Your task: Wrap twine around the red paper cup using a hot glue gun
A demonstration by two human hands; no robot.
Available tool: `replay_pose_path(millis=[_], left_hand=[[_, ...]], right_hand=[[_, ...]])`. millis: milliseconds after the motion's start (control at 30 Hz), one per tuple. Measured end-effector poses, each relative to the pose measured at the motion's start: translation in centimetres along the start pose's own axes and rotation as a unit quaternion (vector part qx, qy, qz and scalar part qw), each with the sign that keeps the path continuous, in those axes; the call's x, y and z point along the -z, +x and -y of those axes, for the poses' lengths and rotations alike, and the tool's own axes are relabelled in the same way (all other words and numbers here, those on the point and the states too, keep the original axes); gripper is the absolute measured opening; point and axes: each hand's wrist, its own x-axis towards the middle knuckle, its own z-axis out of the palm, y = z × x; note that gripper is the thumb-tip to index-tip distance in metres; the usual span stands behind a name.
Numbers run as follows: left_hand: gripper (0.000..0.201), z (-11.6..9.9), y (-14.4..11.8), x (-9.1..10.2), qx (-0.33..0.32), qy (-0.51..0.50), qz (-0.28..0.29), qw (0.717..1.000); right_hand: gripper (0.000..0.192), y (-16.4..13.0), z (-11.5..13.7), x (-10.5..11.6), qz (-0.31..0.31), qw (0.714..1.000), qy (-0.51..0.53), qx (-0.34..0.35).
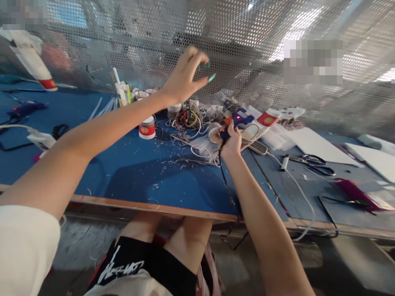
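Note:
My right hand [232, 144] is wrapped round the handle of a dark blue hot glue gun [242, 118] with a small red light glowing on its body. Its black cord hangs down over the table's front edge. High over the back of the table, my left hand [187, 76] is raised with curved fingers, thumb and fingertips apart, and nothing visible between them. Below it lies a tangled heap of wires [188, 119] in grey, white, red and yellow. A small tub with a red label [147, 128] stands left of the heap.
A perforated metal screen [148, 53] rises behind the blue table [138, 172]. To the right lie scissors [317, 162], white sheets [322, 148] and a purple pouch [358, 193]. Another blue glue gun [26, 110] rests at far left. White cables cross the tabletop.

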Motion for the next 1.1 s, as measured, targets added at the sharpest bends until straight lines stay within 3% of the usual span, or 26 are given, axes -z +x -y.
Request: replay_pose_path(millis=[100, 200, 367, 600, 833, 967, 1033, 1100], left_hand=[[0.046, 1.6, -6.7, -0.1, 0.065, 0.021, -0.002, 0.998], [0.078, 3.9, -12.4, -0.4, 0.131, 0.023, -0.025, 0.991], [0.109, 7.5, -17.8, -0.7, 0.209, 0.003, -0.083, 0.974], [0.114, 9.4, -19.2, -2.4, 0.258, -0.042, -0.072, 0.963], [0.097, 9.0, -18.7, -3.0, 0.336, -0.083, -0.05, 0.937], [0.09, 7.9, -19.3, -2.4, 0.332, -0.151, -0.048, 0.93], [0.085, 7.0, -19.9, -2.0, 0.339, -0.245, -0.036, 0.908], [0.08, 6.2, -20.6, -1.6, 0.368, -0.335, -0.02, 0.867]], right_hand=[[0.012, -1.1, 0.9, -0.5, 0.078, 0.993, 0.033, -0.088], [0.012, -2.2, 1.6, -0.8, 0.137, 0.985, 0.037, -0.101], [0.033, -3.1, 2.0, -1.4, 0.185, 0.975, 0.022, -0.123], [0.036, -4.7, 2.0, -2.6, 0.206, 0.972, 0.009, -0.109], [0.029, -5.3, 1.6, -3.0, 0.188, 0.976, 0.005, -0.11], [0.025, -6.1, 0.3, -2.9, 0.193, 0.978, -0.058, -0.053], [0.03, -6.8, -0.4, -2.7, 0.209, 0.972, -0.105, 0.001], [0.034, -7.6, -0.9, -2.6, 0.24, 0.959, -0.144, 0.042]])
